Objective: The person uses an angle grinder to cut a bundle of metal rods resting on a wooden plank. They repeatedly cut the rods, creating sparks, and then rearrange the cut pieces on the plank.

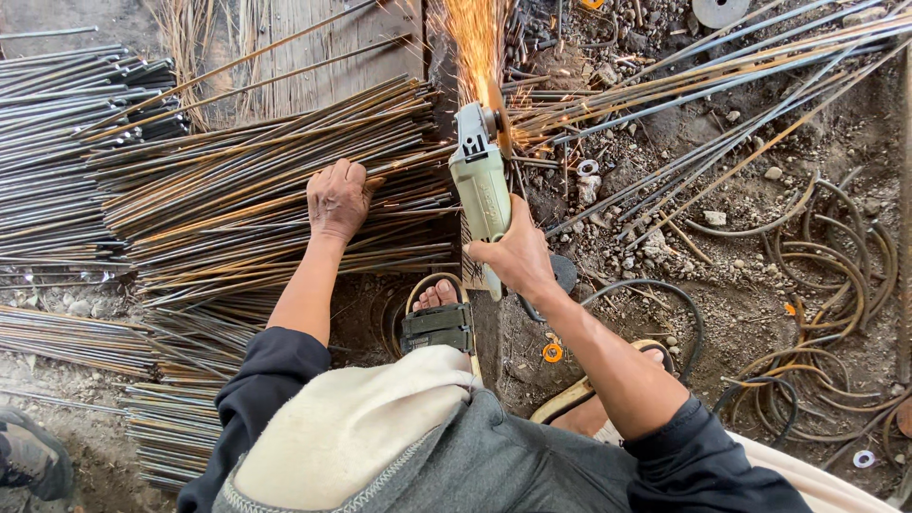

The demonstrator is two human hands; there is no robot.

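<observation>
My right hand (518, 255) grips the body of a pale green angle grinder (480, 176). Its disc (498, 119) meets the ends of rusty steel rods, and orange sparks (472, 38) spray away from me. My left hand (336, 198) lies flat, palm down, on a thick bundle of rusty rods (247, 190) left of the grinder. The rods rest across a wooden plank (313, 57). My sandalled left foot (439, 318) sits just below the bundle.
More stacked rods (57, 142) lie at the far left and bottom left. Long loose rods (722, 85) fan out to the upper right over rubble. Coiled wire rings (826, 285) and a black cable (665, 294) lie on the ground at right. Another person's shoe (28, 456) shows bottom left.
</observation>
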